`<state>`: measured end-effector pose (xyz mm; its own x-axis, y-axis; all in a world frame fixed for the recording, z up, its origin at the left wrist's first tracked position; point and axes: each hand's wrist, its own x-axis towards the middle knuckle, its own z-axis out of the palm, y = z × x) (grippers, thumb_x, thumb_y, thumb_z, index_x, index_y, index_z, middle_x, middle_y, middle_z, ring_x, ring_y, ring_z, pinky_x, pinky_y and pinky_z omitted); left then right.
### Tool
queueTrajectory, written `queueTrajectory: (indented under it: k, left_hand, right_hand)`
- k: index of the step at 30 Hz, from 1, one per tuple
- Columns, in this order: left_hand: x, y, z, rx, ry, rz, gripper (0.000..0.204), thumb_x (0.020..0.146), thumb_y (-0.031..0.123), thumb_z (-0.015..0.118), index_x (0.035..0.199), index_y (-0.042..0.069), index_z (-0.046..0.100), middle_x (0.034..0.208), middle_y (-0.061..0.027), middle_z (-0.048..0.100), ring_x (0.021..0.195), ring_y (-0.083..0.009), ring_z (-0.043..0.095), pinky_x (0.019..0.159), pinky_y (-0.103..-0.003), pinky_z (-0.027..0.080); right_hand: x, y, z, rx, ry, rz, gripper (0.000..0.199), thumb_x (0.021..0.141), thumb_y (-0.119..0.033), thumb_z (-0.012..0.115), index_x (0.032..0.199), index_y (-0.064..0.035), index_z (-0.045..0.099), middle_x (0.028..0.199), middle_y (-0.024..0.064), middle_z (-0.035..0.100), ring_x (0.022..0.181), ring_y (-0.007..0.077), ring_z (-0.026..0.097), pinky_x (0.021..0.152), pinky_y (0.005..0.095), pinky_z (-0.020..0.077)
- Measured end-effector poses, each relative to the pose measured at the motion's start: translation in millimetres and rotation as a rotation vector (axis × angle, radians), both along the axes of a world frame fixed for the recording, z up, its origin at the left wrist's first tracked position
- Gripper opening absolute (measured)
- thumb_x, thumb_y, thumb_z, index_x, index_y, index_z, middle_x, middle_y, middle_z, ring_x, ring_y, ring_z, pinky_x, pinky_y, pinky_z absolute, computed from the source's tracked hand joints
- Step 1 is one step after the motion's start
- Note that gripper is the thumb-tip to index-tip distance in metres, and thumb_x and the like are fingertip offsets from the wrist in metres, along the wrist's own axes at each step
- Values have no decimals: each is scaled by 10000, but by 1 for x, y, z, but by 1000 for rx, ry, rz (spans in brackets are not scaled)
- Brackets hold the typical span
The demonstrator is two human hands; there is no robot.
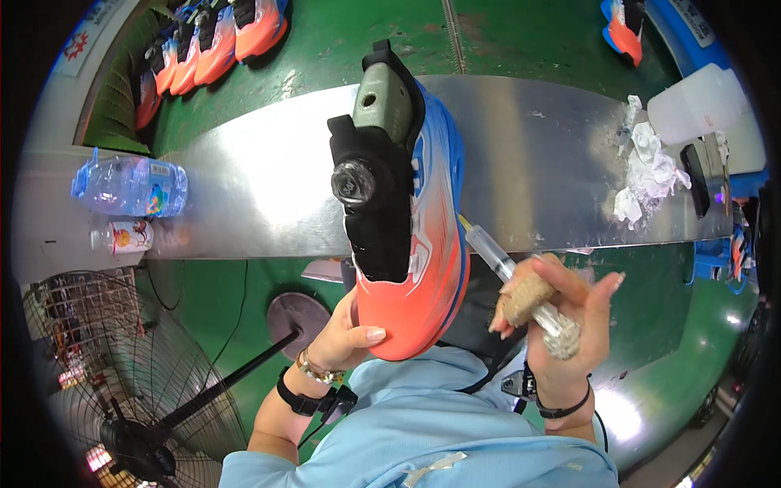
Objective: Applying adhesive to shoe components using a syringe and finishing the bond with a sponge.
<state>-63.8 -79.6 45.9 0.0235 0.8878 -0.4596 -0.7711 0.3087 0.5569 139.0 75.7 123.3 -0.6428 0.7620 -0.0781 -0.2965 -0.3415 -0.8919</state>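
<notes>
Here, the left hand [336, 342] clasps the orange-and-blue shoe [435, 220] by its toe; the right hand [579, 325] curls round a syringe [491, 252].

A polished metal workbench [561, 163] stretches across a scuffed green floor [537, 41], where a straight seam [452, 37] runs away from the bench's far edge. White glare [297, 171] washes over the metal, and a bright reflection [616, 413] gleams on the floor at lower right. At lower left stands a wire-caged fan [138, 439], its dark pole [232, 378] meeting a round base [299, 321].
</notes>
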Motion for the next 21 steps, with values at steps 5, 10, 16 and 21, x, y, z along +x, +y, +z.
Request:
queueTrajectory:
  k: [5,10,16,21]
  left_hand:
    - [26,17,-12,58,-182,-19,734,712,203,747,1310,9,369,1247,-111,511,1137,-216,526,959,-385,438]
    - [58,54,-21,145,-416,-97,792,684,248,773,1326,42,360,1226,-150,496,1119,-290,521,919,-489,462]
    - [84,102,-28,257,-575,-101,871,651,240,835,1367,153,347,1396,-14,357,1306,-255,349,1071,-467,309]
    - [93,126,-26,285,-503,-59,806,665,265,823,1338,147,396,1396,-4,377,1328,-213,314,1095,-457,290]
  right_hand:
    - [11,-18,17,31,-69,-145,718,948,-572,117,1144,-103,624,813,193,538,568,274,548,494,344,470]
    - [31,-23,32,347,-159,-194,665,943,-578,122,1241,-179,562,806,214,516,471,255,489,440,364,498]
    - [46,-27,47,255,-26,-200,672,933,-576,110,1155,-195,617,791,222,467,467,262,485,443,371,512]
    - [44,-30,47,309,-109,-319,661,932,-575,105,1142,-220,622,811,209,472,477,263,488,453,368,513]
